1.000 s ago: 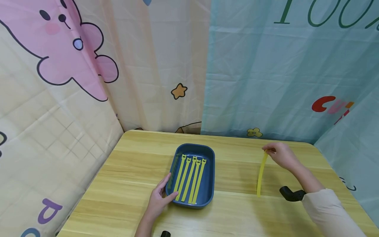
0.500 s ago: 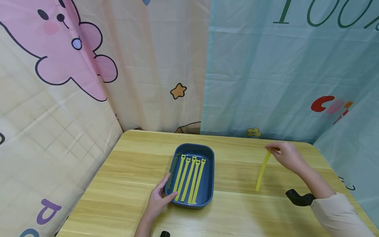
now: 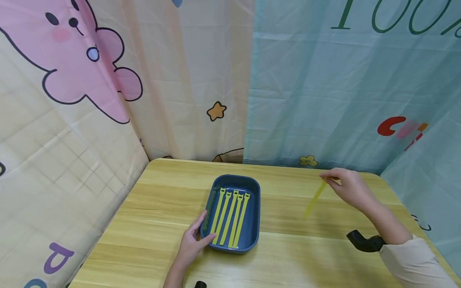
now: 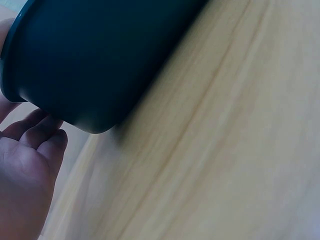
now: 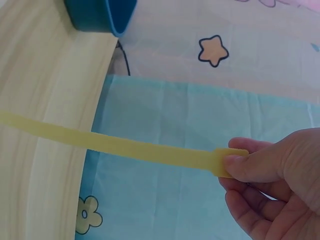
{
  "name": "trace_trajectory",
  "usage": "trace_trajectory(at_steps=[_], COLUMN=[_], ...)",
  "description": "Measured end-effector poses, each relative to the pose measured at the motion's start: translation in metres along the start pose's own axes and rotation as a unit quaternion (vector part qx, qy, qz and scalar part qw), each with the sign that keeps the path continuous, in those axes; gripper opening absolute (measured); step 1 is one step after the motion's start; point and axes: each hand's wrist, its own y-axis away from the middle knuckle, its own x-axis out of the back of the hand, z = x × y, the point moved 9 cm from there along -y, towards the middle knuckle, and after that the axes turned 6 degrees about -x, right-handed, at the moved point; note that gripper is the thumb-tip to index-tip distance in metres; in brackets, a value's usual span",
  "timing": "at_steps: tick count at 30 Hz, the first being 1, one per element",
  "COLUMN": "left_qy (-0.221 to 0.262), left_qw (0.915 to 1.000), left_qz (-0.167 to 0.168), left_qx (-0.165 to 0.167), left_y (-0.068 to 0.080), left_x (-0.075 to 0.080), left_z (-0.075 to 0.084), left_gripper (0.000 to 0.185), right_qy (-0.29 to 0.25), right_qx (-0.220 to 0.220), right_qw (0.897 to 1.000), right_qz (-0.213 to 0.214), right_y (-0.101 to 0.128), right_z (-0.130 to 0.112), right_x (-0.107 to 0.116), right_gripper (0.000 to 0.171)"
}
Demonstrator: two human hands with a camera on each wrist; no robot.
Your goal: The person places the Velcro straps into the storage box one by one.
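Note:
A dark blue tray [image 3: 254, 200] sits mid-table with several yellow straps [image 3: 230, 218] laid side by side in it. My left hand [image 3: 196, 238] holds the tray's near left corner, thumb over the rim; the left wrist view shows the fingers [image 4: 40, 137] against the tray wall [image 4: 100, 60]. My right hand [image 3: 343, 185] is raised over the table's far right and pinches the head of another yellow strap [image 3: 314, 199]. That strap [image 5: 125, 145] hangs free of the table, its tail slanting toward the tray, pinched between thumb and fingers [image 5: 250, 162].
The wooden table [image 3: 288, 256] is closed in by printed curtains on the left, back and right. A black wrist mount [image 3: 361, 242] sits on my right forearm. The tray corner [image 5: 102, 17] shows at the top of the right wrist view.
My right hand has lifted the strap off the table, and its tail has swung up and left toward the tray. My left hand and the tray have stayed put.

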Motion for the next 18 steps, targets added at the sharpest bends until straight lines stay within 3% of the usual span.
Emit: trace_trajectory(at_steps=[9, 18], left_qy=[-0.005, -0.008], left_qw=[1.0000, 1.0000], left_qz=[0.001, 0.003], left_qx=[0.001, 0.001], left_y=[0.000, 0.000], left_x=[0.000, 0.000], left_z=[0.001, 0.001], left_gripper=[0.070, 0.069], right_qy=[-0.022, -0.062], right_qx=[0.049, 0.055], right_qw=[0.998, 0.995], right_qz=[0.036, 0.053], right_y=[-0.009, -0.020], right_z=[-0.031, -0.054], right_x=[0.005, 0.007], right_gripper=[0.023, 0.022])
